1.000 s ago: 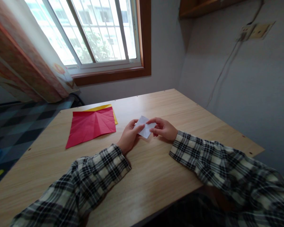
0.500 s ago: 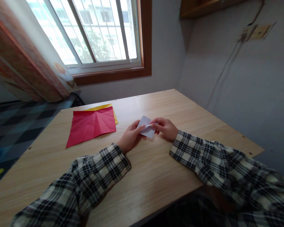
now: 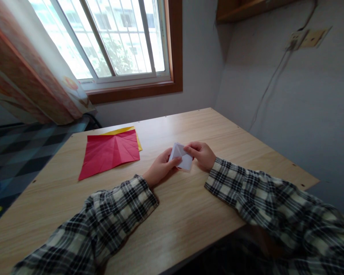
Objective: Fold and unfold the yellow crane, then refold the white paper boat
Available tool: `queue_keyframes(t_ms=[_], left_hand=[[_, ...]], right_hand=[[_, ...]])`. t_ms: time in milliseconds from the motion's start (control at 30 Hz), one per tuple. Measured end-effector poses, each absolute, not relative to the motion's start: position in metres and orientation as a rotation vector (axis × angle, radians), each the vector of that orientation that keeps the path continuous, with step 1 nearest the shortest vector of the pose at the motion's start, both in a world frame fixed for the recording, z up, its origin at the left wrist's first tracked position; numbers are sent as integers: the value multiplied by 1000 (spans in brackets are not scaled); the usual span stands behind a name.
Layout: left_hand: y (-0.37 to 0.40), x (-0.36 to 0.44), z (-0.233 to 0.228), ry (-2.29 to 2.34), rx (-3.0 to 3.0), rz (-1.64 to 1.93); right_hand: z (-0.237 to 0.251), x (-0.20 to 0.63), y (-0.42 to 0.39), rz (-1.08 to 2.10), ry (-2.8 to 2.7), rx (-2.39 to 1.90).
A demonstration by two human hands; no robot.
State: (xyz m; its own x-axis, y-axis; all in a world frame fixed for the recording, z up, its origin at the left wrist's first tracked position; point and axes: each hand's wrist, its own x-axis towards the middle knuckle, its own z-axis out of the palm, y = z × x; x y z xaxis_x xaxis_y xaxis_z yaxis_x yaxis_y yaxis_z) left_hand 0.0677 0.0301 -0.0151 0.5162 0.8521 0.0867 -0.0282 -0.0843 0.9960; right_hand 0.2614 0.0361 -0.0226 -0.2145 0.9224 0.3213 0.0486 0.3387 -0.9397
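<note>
White folded paper [image 3: 182, 156] held between both hands above the tabletop [image 3: 189, 214].

Left to right: red sheet [image 3: 110, 152] over a yellow sheet [image 3: 123, 130], lying flat; left hand [image 3: 160, 168], fingers clamped on the paper's left edge; right hand [image 3: 202, 154], fingers pinching its right corner. Step in hand, by appearance: forming a fold. No legible writing.

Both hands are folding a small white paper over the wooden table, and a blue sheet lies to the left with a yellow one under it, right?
Not quite: the head view shows the sheet on the left is red, not blue. The rest holds.
</note>
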Motion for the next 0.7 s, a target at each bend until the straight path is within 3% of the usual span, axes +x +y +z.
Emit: queue_keyframes(t_ms=[700], left_hand=[[28,70,-13,869,1524,941]], right_hand=[[-25,257,37,1173,-1469,-859]])
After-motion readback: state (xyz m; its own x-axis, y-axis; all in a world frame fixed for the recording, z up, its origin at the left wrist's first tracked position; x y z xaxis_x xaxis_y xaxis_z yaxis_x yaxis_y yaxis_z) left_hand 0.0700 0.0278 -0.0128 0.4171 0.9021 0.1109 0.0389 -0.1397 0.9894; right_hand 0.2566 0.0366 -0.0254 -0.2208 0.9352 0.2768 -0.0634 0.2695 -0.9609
